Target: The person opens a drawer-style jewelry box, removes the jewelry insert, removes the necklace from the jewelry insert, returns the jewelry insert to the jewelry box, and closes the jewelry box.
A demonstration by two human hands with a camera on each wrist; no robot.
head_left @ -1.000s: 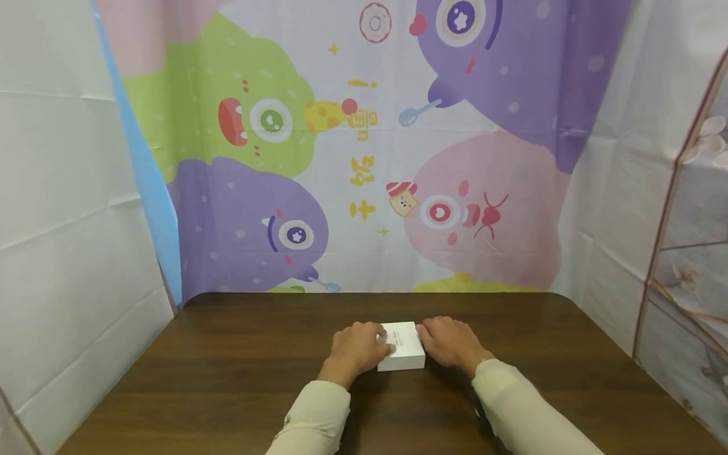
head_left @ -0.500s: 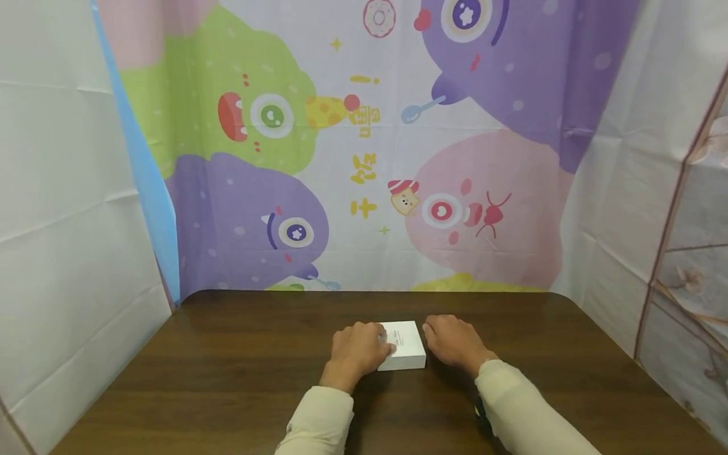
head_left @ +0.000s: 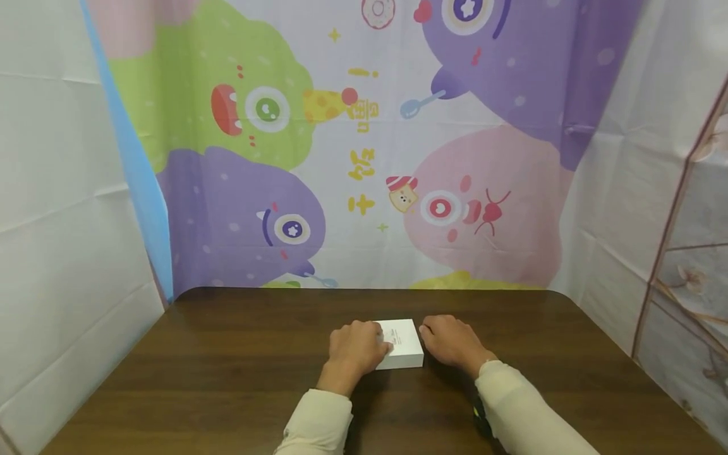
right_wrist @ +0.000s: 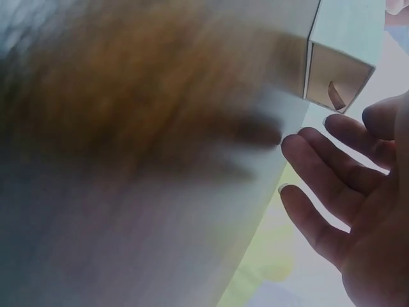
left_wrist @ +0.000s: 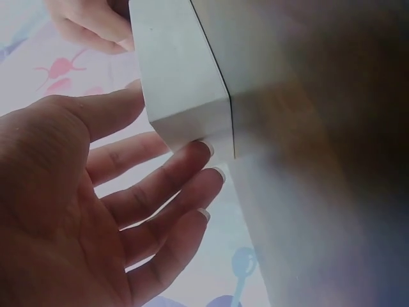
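Observation:
A small white box (head_left: 405, 341) with faint print on its top lies flat on the brown wooden table (head_left: 239, 379). My left hand (head_left: 355, 347) holds its left end, the thumb over the top and the index finger toward the far corner; the other fingers spread below in the left wrist view. Just off the box's right end is my right hand (head_left: 453, 341), fingers loosely bent and nothing between them. The right wrist view shows that end as a recessed, pinkish face inside a white sleeve, with a small brown pull tab (right_wrist: 335, 96) sticking out.
Behind the table hangs a cartoon-printed curtain (head_left: 364, 253). Pale folded sheets stand at the left (head_left: 62, 208) and right side (head_left: 614, 208). The table's far edge runs a short way beyond the box.
The right hand's fingertips have drawn slightly away from the box's right end. The left hand keeps its hold and the box stays in place. The head view has tilted a little downward.

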